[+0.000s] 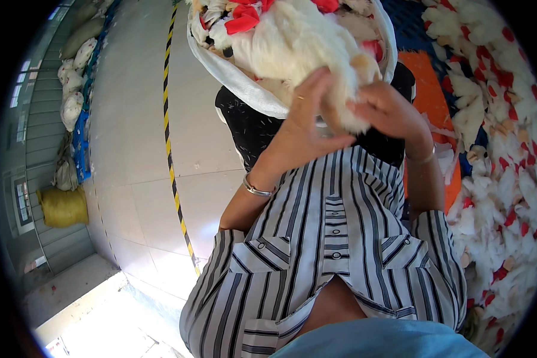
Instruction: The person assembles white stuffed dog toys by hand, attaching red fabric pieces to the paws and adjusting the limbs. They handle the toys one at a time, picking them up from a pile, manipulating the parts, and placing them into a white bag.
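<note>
A long, fluffy cream plush piece (304,45) lies over the near side of a white-rimmed bag (235,77), with its near end raised above my lap. My left hand (304,128) curves around the left of that end, thumb and fingers on either side of it; a ring and a silver bangle show. On the other side my right hand (397,113) pinches the fur, its fingertips bent in and slightly blurred. A small tan patch (364,61) shows on the plush close above the right hand. Red, white and tan plush pieces fill the bag around it.
At right, a large heap of white, red and tan plush pieces (495,137) spreads beside an orange sheet (426,89). Black-and-yellow tape (168,131) runs along the grey floor at left. A yellow sack (64,207) and white bundles (73,107) stand by the far-left wall.
</note>
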{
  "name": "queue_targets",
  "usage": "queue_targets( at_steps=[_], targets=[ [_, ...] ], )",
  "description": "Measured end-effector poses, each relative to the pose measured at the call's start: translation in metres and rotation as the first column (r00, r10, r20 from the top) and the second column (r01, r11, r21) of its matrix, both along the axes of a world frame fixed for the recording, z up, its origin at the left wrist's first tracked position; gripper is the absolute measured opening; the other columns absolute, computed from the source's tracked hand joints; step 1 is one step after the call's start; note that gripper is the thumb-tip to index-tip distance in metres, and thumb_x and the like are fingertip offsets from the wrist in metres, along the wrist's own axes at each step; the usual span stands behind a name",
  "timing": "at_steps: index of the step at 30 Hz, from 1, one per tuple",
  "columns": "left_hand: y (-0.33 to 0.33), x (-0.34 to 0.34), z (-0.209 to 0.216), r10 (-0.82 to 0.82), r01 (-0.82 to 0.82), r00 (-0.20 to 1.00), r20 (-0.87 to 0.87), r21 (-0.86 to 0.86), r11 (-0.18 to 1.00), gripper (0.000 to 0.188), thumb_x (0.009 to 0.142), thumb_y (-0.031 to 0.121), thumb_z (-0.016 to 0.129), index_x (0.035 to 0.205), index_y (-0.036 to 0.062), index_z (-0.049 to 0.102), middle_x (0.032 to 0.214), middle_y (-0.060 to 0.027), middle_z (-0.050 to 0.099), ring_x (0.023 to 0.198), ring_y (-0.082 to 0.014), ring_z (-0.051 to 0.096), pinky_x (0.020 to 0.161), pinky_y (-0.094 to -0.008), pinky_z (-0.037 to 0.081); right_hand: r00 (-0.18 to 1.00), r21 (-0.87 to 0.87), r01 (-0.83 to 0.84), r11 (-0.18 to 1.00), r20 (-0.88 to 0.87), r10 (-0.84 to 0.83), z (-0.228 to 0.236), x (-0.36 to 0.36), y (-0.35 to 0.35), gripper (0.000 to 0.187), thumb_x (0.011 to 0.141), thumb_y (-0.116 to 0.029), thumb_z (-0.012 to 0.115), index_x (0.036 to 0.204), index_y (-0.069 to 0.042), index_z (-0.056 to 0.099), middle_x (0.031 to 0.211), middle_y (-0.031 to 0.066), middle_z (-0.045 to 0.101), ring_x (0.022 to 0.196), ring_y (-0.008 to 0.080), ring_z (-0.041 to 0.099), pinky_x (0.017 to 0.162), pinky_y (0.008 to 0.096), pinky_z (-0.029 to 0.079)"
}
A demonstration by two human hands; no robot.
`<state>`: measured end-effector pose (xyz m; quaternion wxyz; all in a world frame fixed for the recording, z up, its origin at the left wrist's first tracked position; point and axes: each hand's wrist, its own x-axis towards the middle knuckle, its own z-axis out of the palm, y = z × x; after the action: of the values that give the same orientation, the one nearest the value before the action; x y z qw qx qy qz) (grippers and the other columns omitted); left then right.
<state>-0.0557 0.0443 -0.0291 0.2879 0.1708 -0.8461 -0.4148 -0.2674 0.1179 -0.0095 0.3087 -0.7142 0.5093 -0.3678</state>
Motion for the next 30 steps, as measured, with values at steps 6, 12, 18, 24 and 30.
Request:
queue_targets(
  at_steps=[6, 12, 18, 24, 30],
  targets=[
    [0.028, -0.003, 0.017, -0.132, 0.105, 0.984, -0.118, -0.21, 0.972, 0.09, 0.068, 0.008, 0.081, 0.142, 0.005, 0.031, 0.141, -0.0241, 0.042, 0.127, -0.0404, 0.047, 0.102, -0.0441, 0.044, 0.916, -0.304, -0.341, 0.89, 0.106, 0.387, 0.052, 0.017, 0.035, 0.029, 0.088, -0.011, 0.06, 0.062, -0.003, 0.05, 0.053, 0.0075, 0.045, 0.047, 0.0279, 0.047, 0.047, 0.0336, 0.036],
    [0.023, 0.026, 0.021, -0.421, 0.446, 0.895, -0.149, 0.355, 0.821, 0.035, 0.084, 0.011, 0.068, 0.116, -0.0001, 0.06, 0.119, -0.0134, 0.064, 0.103, -0.0233, 0.064, 0.087, -0.0354, 0.05, 0.85, -0.154, -0.117, 0.981, 0.495, 0.179, 0.053, 0.015, 0.036, 0.024, 0.082, -0.019, 0.072, 0.081, 0.0, 0.058, 0.086, 0.0104, 0.064, 0.08, 0.0169, 0.06, 0.068, 0.0278, 0.045],
    [0.033, 0.044, -0.001, -0.23, 0.471, 0.874, -0.429, 0.629, 0.619, 0.032, 0.087, 0.01, 0.066, 0.118, -0.0004, 0.061, 0.109, -0.0062, 0.068, 0.096, -0.0158, 0.064, 0.085, -0.031, 0.051, 0.92, -0.165, -0.25, 0.954, 0.267, 0.288, 0.031, 0.022, 0.04, 0.08, 0.069, -0.047, 0.085, 0.124, 0.004, 0.053, 0.121, 0.0136, 0.057, 0.11, 0.0224, 0.057, 0.093, 0.0333, 0.044],
    [0.021, 0.037, -0.002, -0.161, 0.531, 0.846, -0.509, 0.773, 0.347, 0.029, 0.09, 0.008, 0.064, 0.117, -0.0012, 0.062, 0.105, -0.0033, 0.069, 0.091, -0.0096, 0.064, 0.081, -0.0259, 0.052, 0.848, -0.055, -0.256, 0.965, 0.466, 0.252, 0.026, 0.024, 0.052, 0.108, 0.064, -0.051, 0.086, 0.138, 0.01, 0.038, 0.128, 0.0152, 0.054, 0.116, 0.0196, 0.054, 0.095, 0.031, 0.043],
    [0.003, 0.027, 0.025, -0.025, 0.248, 0.932, -0.361, 0.587, 0.771, 0.025, 0.091, -0.003, 0.054, 0.114, -0.0006, 0.064, 0.09, -0.0003, 0.067, 0.076, -0.0032, 0.06, 0.063, -0.0189, 0.047, 0.644, -0.042, 0.214, 0.976, 0.757, -0.109, 0.022, 0.036, 0.024, 0.067, 0.082, -0.028, 0.074, 0.134, 0.006, 0.047, 0.121, 0.0121, 0.061, 0.109, 0.0156, 0.06, 0.09, 0.0259, 0.049]
  ],
)
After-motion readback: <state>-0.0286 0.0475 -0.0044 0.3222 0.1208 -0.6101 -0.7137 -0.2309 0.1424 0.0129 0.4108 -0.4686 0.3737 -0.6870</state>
